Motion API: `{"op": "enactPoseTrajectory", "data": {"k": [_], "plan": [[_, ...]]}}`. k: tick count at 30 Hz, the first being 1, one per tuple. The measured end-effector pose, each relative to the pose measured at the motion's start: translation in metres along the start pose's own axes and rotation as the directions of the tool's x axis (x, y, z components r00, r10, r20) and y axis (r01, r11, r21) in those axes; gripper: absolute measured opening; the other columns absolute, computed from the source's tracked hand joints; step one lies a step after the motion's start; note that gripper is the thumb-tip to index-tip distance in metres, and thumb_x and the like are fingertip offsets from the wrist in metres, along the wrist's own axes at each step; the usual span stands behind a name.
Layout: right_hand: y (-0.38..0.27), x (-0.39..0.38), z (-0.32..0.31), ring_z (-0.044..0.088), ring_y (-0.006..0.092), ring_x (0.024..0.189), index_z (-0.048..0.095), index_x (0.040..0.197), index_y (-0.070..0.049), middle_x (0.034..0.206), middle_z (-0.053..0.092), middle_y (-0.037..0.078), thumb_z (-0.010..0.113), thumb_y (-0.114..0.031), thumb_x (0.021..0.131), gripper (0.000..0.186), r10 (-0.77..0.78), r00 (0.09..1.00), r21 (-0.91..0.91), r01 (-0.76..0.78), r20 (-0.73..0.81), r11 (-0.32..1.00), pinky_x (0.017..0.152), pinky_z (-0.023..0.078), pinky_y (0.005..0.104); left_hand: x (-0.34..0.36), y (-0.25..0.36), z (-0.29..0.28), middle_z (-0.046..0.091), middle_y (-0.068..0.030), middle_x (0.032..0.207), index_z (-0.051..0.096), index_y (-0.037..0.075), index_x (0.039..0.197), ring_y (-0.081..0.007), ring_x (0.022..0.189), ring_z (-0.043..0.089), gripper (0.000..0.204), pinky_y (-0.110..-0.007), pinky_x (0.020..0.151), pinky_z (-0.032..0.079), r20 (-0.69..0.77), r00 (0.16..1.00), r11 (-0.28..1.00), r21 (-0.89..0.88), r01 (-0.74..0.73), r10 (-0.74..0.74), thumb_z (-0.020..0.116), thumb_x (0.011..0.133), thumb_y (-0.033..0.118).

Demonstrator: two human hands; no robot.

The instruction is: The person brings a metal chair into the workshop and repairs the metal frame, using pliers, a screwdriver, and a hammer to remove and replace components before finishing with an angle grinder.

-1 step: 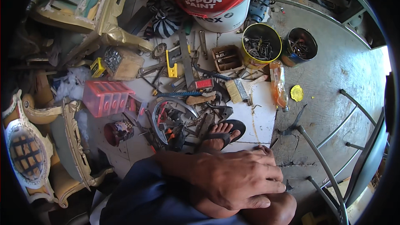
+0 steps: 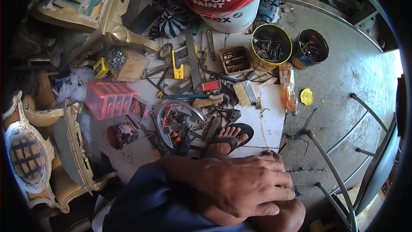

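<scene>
Palm down, my left hand (image 2: 253, 184) rests over my bent knees, fingers loosely stretched to the right, with nothing seen in it. No right hand shows. Beyond my sandalled foot (image 2: 229, 139) lies a spread of tools. Among them are a hand saw blade (image 2: 192, 60), a yellow-handled tool (image 2: 178, 66), a wide paintbrush (image 2: 244, 93), a curved grey metal piece (image 2: 165, 122) and a blue ribbed rod (image 2: 184, 96). My hand is apart from all of these.
A red-and-white paint bucket (image 2: 231, 19) stands at the back, near two tins (image 2: 271, 62) of metal bits. A clear bottle (image 2: 288, 88) lies to their front. Carved chair frames (image 2: 77, 141) and a red drawer box (image 2: 109, 101) are left; a metal-legged chair (image 2: 326, 159) is right.
The view has shifted very slightly, so the bucket and tins sit a little farther right. My hand and the tools have not visibly moved.
</scene>
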State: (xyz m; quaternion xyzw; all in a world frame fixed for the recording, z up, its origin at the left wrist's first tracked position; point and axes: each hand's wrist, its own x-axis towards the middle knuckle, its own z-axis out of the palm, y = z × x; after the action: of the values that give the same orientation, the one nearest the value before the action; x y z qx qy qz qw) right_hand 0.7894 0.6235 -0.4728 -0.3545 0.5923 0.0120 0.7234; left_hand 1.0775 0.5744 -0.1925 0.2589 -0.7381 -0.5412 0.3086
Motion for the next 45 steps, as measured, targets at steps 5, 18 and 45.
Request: {"op": "enactPoseTrajectory", "data": {"k": [5, 18, 45], "plan": [[-0.001, 0.0, 0.001, 0.07, 0.0231, 0.064, 0.064, 0.112, 0.004, 0.091, 0.069, 0.014, 0.048, -0.041, 0.102, 0.049, 0.045, 0.999, 0.019, -0.045, 0.026, 0.999, 0.053, 0.056, 0.0324, -0.01, -0.007, -0.005, 0.065, -0.0178, 0.111, 0.062, 0.0, 0.114, -0.033, 0.103, 0.062, 0.03, -0.043, 0.091, 0.049, -0.134, 0.991, 0.982, -0.19, -0.002, -0.024, 0.064, 0.091, 0.02], [-0.005, 0.002, 0.003, 0.069, 0.0251, 0.056, 0.058, 0.119, 0.006, 0.092, 0.069, 0.016, 0.047, -0.048, 0.101, 0.058, 0.098, 0.995, 0.013, -0.098, 0.019, 0.995, 0.042, 0.054, 0.0304, -0.296, -0.17, 0.135, 0.033, -0.0261, 0.151, 0.046, 0.007, 0.144, -0.0468, 0.138, 0.032, 0.07, -0.057, 0.11, 0.029, -0.808, 0.386, 0.1, 0.384, 0.918, -0.445, 0.07, 0.084, 0.034], [0.0, 0.006, 0.002, 0.069, 0.0253, 0.058, 0.057, 0.121, 0.006, 0.095, 0.069, 0.016, 0.047, -0.045, 0.102, 0.055, 0.1, 0.994, 0.017, -0.101, 0.042, 0.995, 0.043, 0.055, 0.0299, -0.327, -0.221, 0.039, 0.03, -0.0223, 0.15, 0.046, 0.014, 0.134, -0.0462, 0.136, 0.033, 0.081, -0.067, 0.106, 0.027, -0.832, 0.536, -0.027, 0.545, 0.838, -0.14, 0.084, 0.069, 0.046]]}}
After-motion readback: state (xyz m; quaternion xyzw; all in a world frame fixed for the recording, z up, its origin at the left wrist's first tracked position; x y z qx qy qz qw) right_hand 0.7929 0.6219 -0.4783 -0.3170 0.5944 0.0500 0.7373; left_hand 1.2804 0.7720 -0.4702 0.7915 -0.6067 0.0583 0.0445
